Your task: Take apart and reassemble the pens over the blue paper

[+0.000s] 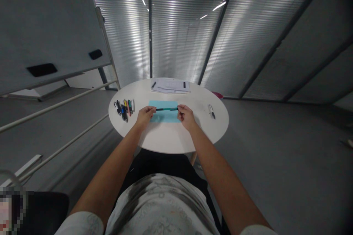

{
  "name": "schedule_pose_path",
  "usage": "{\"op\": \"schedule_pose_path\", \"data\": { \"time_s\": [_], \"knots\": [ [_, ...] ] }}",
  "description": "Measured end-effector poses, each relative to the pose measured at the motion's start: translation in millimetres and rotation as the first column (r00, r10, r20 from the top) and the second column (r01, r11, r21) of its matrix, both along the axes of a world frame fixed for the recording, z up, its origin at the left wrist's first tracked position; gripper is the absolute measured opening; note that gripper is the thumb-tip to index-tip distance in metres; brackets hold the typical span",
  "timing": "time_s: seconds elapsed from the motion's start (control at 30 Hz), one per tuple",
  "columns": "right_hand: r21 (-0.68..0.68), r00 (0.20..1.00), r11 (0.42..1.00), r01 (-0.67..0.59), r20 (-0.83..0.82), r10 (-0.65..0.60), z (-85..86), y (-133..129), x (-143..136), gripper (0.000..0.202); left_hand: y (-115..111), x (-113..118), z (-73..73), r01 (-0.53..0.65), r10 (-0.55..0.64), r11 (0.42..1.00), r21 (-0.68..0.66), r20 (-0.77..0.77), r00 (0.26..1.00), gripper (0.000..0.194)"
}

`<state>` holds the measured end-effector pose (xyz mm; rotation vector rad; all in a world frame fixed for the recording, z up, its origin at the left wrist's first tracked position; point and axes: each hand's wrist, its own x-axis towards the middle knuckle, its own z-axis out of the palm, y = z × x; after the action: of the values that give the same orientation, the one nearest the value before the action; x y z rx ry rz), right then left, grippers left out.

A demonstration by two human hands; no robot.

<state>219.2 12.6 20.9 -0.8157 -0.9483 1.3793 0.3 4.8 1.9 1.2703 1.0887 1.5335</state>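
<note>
Nearest are a pale patterned shirt [161, 205] and dark trousers [162, 162], with the round white bench [165, 141] just beyond them. Over its middle, the 2 hands hold 1 green and black pen [167, 109] level, left to right. The left hand [146, 115] has its fingers pinched on the black end; the right hand [186, 117] has its fingers closed around the green end. The pen is above a light blue sheet [167, 118]; whether it touches the sheet, I cannot tell. Near the bench's left edge lies a cluster of pens and markers [125, 108] in mixed colours, and toward the right edge lies 1 white and black marker [211, 111], well apart from the right hand. At the far edge rests a stack of papers [169, 87]. Farther back stand tall slatted blinds [176, 44].
</note>
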Motion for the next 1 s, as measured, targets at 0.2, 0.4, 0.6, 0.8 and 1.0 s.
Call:
{"op": "schedule_pose_path", "data": {
  "time_s": [0.2, 0.4, 0.6, 0.8, 1.0],
  "knots": [
    [0.001, 1.000, 1.000, 0.001, 0.016, -0.001, -1.9, 0.5, 0.0, 0.027, 1.2, -1.8, -2.9, -0.001, 0.001, 1.000, 0.001, -0.004, 1.000, 0.026],
    [-0.006, 1.000, 1.000, -0.008, -0.012, 0.008, -3.6, 2.4, 0.3, 0.029, 2.9, -2.4, -4.8, 0.023, -0.023, 1.000, 0.010, 0.021, 1.000, 0.027],
    [-0.030, 0.999, 0.999, -0.035, -0.010, 0.035, -1.6, 0.4, 0.4, 0.032, 2.0, -1.6, -2.5, 0.015, -0.014, 1.000, -0.017, 0.026, 1.000, 0.031],
    [-0.001, 0.999, 0.999, -0.046, 0.008, 0.046, -0.7, -1.4, 0.5, 0.031, 3.1, -2.3, -4.2, -0.011, 0.011, 1.000, -0.008, -0.007, 1.000, 0.029],
    [0.039, 0.998, 0.997, -0.066, 0.007, 0.066, -2.2, -1.3, 1.6, 0.031, 4.5, -1.7, -5.0, -0.037, 0.037, 0.999, -0.007, -0.008, 0.999, 0.027]
  ]
}}
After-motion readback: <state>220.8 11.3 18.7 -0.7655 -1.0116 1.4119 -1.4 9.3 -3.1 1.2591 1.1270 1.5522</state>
